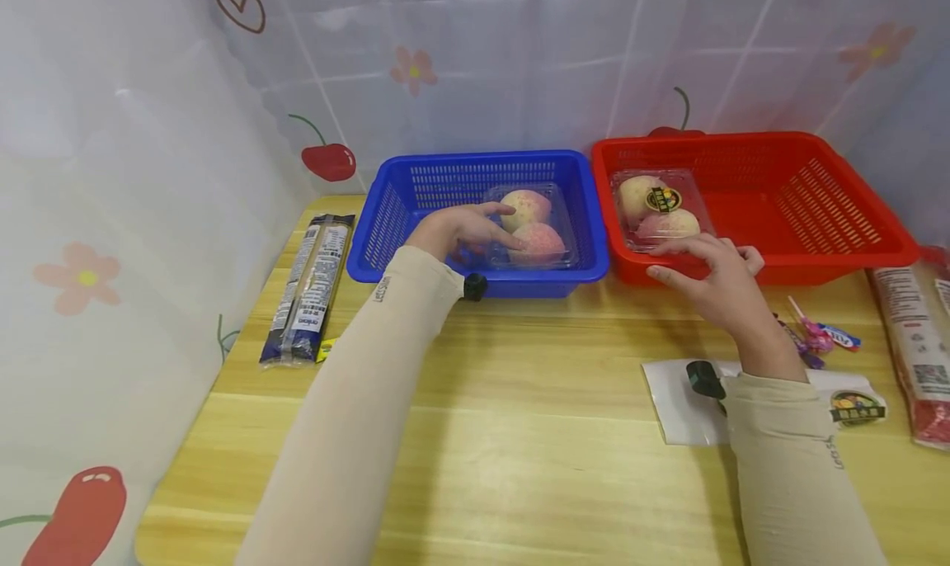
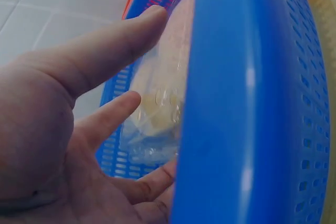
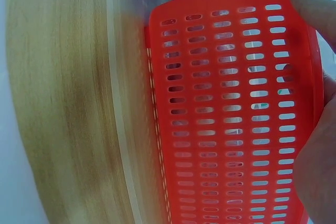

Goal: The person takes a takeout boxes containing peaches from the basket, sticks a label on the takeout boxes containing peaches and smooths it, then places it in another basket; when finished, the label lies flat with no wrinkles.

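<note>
**Two fruit packs, two baskets, a hand at each**

Wooden tabletop (image 1: 519, 401), cherry-print curtain behind, and both hands are up at the baskets. Left hand (image 1: 463, 229) is inside the blue basket (image 1: 393, 219), fingers loosely spread and fairly straight, fingertips resting on the clear pack of peaches (image 1: 530, 228) that lies in the basket's right half. The left wrist view shows what the head view hides: the palm open, thumb and forefinger apart, the clear plastic (image 2: 157, 108) just beyond the fingertips against the blue wall (image 2: 252, 103).

Over to the right hand (image 1: 716, 281): it sits at the front rim of the red basket (image 1: 816, 203), fingers extended and slightly spread, touching the near edge of a second peach pack (image 1: 660, 211), which carries a round dark label and lies in the basket's left end. The right wrist view gives only the slotted red wall (image 3: 231, 119) standing on the wood, with a fingertip over its top edge; the pack itself is out of sight there.

Outward now: a long dark packet (image 1: 308, 290) left of the blue basket, a white sheet (image 1: 683, 401) under the right forearm, lollipops (image 1: 820, 335) beside it, and a red packet (image 1: 916, 343) at the far right edge.
</note>
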`<control>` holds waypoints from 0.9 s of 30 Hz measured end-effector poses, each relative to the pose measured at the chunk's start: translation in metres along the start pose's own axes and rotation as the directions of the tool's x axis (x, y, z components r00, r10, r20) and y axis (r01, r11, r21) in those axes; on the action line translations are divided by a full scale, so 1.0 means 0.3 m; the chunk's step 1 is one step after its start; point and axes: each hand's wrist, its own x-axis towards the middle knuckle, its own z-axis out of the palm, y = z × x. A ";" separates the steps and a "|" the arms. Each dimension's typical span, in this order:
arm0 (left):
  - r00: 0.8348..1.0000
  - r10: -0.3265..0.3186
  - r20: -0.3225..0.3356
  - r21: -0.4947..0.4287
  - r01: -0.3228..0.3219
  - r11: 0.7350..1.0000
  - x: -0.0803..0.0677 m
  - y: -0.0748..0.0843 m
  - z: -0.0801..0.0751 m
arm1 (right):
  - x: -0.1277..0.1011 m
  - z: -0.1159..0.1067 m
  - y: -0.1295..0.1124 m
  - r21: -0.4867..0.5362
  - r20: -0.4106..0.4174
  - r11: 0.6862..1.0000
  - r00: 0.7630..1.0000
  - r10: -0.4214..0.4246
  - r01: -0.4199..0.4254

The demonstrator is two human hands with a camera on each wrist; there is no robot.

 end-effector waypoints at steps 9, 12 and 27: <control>0.998 0.068 -0.002 -0.160 -0.067 0.985 0.008 -0.024 -0.002 | 0.002 0.003 0.001 -0.005 0.006 1.000 1.000 0.000 0.000; 0.993 0.109 -0.048 -0.217 -0.117 0.969 0.013 -0.021 0.009 | 0.004 0.003 0.002 -0.008 0.008 1.000 1.000 0.000 0.000; 0.942 0.190 -0.277 -0.466 -0.304 0.831 -0.063 -0.039 -0.013 | 0.004 0.000 -0.001 -0.013 0.002 1.000 1.000 -0.009 0.009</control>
